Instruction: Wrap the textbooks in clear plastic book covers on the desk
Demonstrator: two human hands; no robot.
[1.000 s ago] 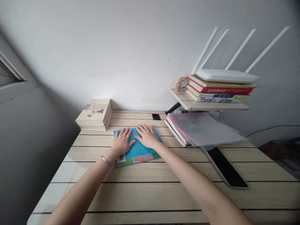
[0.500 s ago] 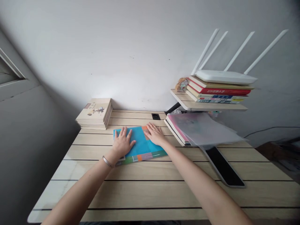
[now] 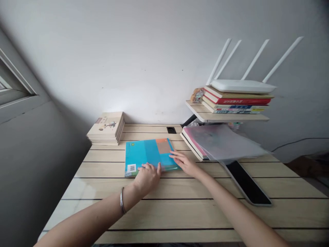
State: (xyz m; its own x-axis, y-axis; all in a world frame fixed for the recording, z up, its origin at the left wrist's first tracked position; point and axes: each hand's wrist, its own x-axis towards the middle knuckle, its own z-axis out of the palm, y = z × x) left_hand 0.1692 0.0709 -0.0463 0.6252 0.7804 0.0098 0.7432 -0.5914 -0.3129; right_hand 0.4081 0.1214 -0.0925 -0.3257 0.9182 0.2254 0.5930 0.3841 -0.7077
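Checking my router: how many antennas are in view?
4. On the router: leftmost antenna, second antenna close beside it, third antenna near the middle, fourth antenna toward the right end.

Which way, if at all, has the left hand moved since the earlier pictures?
Yes: judged against the black desk inset, the left hand has moved rightward and toward the person, to the near edge of the blue book.

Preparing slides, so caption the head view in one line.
Left hand at the near edge, right hand at the right edge of a blue book on a table.
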